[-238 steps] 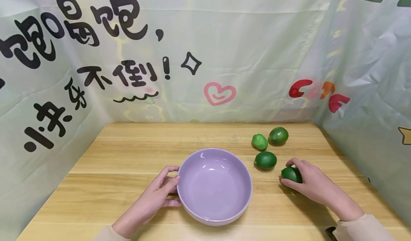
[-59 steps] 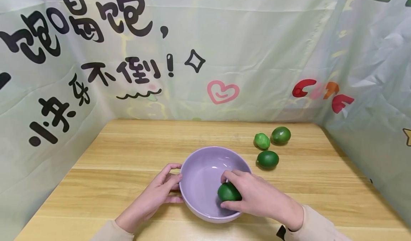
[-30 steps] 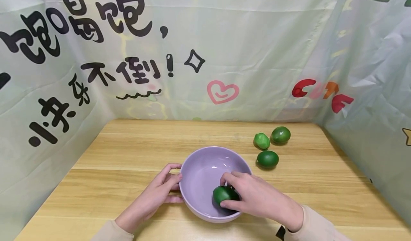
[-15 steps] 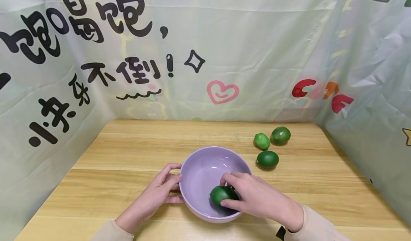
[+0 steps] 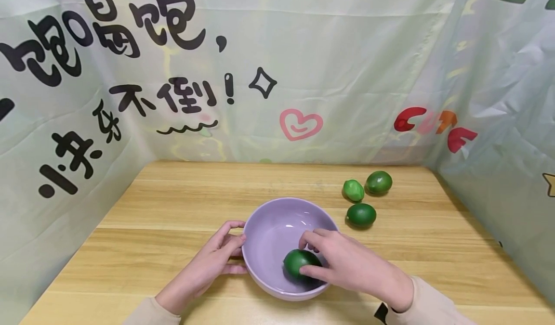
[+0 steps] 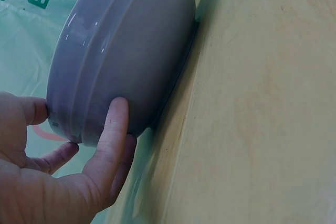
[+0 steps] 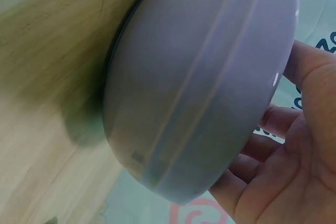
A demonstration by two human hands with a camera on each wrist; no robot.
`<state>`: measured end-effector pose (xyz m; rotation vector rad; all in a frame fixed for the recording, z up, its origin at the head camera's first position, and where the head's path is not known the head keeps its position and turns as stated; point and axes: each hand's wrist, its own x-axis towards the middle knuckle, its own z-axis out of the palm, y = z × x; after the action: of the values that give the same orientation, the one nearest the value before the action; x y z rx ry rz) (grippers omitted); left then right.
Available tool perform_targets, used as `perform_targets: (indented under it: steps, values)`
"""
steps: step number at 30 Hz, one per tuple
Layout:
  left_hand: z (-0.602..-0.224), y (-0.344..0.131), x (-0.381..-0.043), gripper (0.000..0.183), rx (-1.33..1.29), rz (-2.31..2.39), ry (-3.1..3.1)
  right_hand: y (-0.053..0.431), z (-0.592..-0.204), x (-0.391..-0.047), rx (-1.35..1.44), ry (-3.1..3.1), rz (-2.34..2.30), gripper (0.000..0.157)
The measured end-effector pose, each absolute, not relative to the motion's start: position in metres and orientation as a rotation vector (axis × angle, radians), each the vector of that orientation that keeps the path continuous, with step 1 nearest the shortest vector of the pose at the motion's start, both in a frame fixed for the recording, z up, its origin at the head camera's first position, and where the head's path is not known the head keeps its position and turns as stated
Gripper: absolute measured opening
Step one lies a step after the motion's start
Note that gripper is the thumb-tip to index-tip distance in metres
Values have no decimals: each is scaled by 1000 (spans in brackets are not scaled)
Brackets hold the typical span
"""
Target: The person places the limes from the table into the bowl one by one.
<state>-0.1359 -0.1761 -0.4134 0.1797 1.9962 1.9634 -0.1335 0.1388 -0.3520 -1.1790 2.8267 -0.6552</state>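
In the head view a purple bowl stands on the table, one dark green lime lying in its lower right part. At the bowl's left side my left hand holds it, thumb at the rim and fingers against the outer wall; the left wrist view shows this hand close up. Over the right rim reaches my right hand, its thumb in front of the lime and its other fingers raised slightly off it. In the right wrist view, the bowl wall hides the lime from the right hand's side.
Behind the bowl to the right lie two more dark green limes and a smaller, lumpy bright-green fruit. The wooden table is bordered at the back and sides by a printed cloth.
The lime was carried from the table's right side into the bowl, then shifted slightly left there. My right fingers have just lifted off it and drawn slightly right. My left hand stays at the bowl.
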Motion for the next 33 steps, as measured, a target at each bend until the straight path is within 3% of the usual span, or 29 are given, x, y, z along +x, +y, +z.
perform_targets:
  steps: [33]
  values:
    - [-415, -177, -135, 47, 194, 1984, 1983, 160, -332, -142, -1165, 2986, -658, 22]
